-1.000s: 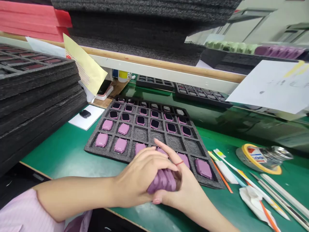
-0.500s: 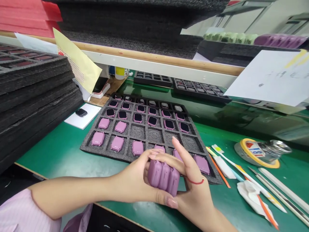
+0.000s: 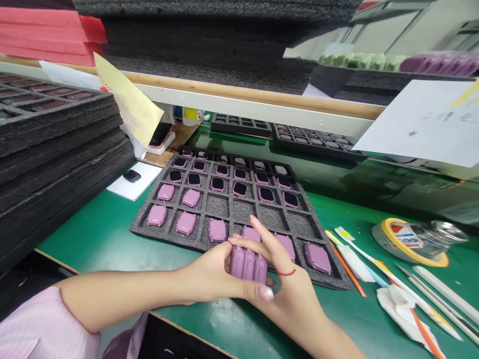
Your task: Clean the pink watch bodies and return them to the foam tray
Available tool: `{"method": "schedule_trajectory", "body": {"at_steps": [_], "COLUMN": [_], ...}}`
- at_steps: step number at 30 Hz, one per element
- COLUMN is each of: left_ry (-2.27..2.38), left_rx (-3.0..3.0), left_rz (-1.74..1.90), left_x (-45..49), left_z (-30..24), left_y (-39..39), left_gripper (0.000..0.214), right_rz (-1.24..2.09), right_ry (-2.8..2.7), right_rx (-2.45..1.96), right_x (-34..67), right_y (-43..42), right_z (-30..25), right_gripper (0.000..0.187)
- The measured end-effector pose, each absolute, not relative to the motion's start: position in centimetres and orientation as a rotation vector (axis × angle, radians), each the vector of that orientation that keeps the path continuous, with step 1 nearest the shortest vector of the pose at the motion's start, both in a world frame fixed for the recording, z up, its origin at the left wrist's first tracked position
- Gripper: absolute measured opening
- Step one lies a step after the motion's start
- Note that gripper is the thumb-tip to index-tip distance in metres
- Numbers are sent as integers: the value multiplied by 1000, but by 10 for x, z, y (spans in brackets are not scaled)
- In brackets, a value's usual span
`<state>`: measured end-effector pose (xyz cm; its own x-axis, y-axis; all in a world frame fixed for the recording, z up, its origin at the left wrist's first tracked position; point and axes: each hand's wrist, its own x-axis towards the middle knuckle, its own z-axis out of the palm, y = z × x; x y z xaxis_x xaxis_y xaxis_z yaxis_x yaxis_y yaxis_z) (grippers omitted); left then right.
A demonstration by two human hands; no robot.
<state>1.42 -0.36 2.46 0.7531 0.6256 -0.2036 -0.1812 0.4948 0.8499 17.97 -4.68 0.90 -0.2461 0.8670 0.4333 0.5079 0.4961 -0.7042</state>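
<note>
A short stack of three purple smartwatch cases [image 3: 248, 264] is held above the table's front part. My left hand [image 3: 224, 279] grips the stack from the left, its thumb stretched along the near side. From the right, my right hand [image 3: 284, 269] is also closed around the stack, with one finger raised and a red string at the finger's base. Just beyond is a black foam tray [image 3: 243, 209] with smartwatches in its compartments. Farther rows show dark screens, such as one watch [image 3: 240, 189]; nearer ones lie back side up, like this purple case [image 3: 186, 223]. My hands partly cover the front row.
Stacked foam trays [image 3: 56, 159] rise at the left. A dark watch [image 3: 131, 175] lies on a white pad [image 3: 140, 187]. On the right are a tape roll [image 3: 407, 240], a glass bottle with metal cap [image 3: 449, 234], a toothbrush [image 3: 359, 253] and tweezers [image 3: 437, 294]. A shelf edge [image 3: 239, 97] crosses above.
My right hand has shifted left and closer around the stack, its raised finger now leaning more to the left. The whole scene sits slightly to the right as the view turned.
</note>
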Motion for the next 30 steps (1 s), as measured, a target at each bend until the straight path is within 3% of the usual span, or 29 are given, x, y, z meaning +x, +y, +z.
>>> {"method": "schedule_trajectory", "body": {"at_steps": [3, 5, 11, 18, 24, 30], "left_ry": [580, 578, 474, 368, 308, 300], "left_rx": [760, 648, 686, 661, 577, 523], "left_rz": [507, 463, 466, 424, 400, 380], "left_x": [15, 15, 13, 12, 12, 10], "left_z": [26, 28, 27, 24, 25, 23], "left_y": [-4, -4, -1, 2, 2, 3], "left_gripper": [50, 52, 50, 48, 47, 48], "right_rz": [570, 617, 616, 556, 505, 320], "right_ry": [-1999, -1943, -1833, -1381, -1198, -1406], "right_rx": [-1132, -1134, -1101, -1108, -1134, -1057], "right_x": [182, 187, 199, 204, 202, 204], "right_y": [-46, -46, -41, -36, -41, -42], "right_z": [17, 24, 46, 51, 46, 41], "right_gripper": [87, 79, 6, 24, 12, 16]}}
